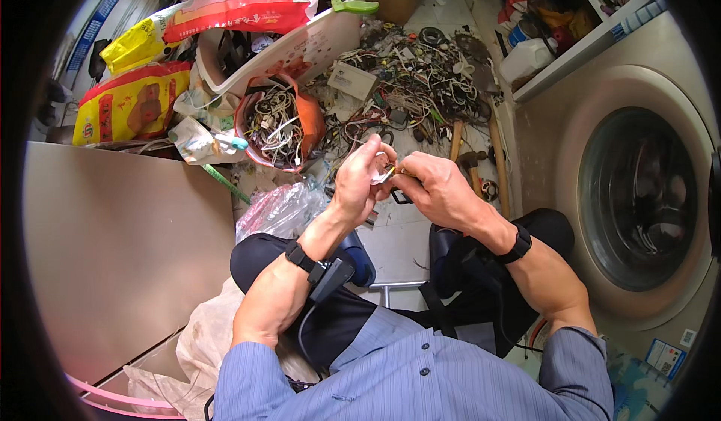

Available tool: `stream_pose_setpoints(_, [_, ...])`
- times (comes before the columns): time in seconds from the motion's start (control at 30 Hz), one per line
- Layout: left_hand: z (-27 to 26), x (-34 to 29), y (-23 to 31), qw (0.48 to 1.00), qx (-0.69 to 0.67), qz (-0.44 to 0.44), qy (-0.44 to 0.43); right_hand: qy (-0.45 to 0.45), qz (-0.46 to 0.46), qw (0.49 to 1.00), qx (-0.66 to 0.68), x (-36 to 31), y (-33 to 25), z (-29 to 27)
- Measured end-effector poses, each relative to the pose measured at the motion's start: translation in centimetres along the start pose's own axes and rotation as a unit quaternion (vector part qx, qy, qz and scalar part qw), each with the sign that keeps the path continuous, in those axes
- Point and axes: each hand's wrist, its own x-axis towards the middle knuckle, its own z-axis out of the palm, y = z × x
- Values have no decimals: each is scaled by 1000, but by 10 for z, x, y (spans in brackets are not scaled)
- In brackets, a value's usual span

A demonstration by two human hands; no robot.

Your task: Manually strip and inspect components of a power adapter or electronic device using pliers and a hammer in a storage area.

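My left hand is closed around a small white piece with a yellow strip, whose kind I cannot make out. Against its right side my right hand pinches with thumb and forefinger; whatever lies between those fingertips is hidden. A small black frame-like part shows just under the right fingers. Both hands meet above the floor in front of my knees. Beyond them spreads a heap of tangled cables and electrical scraps.
An orange bag of cables stands left of the heap, before a white tub. A hammer lies right of my hands. The front-loading washing machine bounds the right side; a large flat panel bounds the left. Clear plastic bags lie nearby.
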Motion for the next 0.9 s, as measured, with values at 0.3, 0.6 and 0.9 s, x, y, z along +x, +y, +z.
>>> stream_pose_setpoints(0.3, [-1, -3, 4, 996, -59, 22, -69, 17, 152, 966, 208, -5, 13, -2])
stream_pose_setpoints(0.6, [-1, -5, 2, 996, 16, 46, -71, -38, 214, 932, 289, -1, 18, -6])
stream_pose_setpoints(0.9, [0, -10, 11, 977, -187, -33, -94, 4, 214, 911, 352, 0, 7, -17])
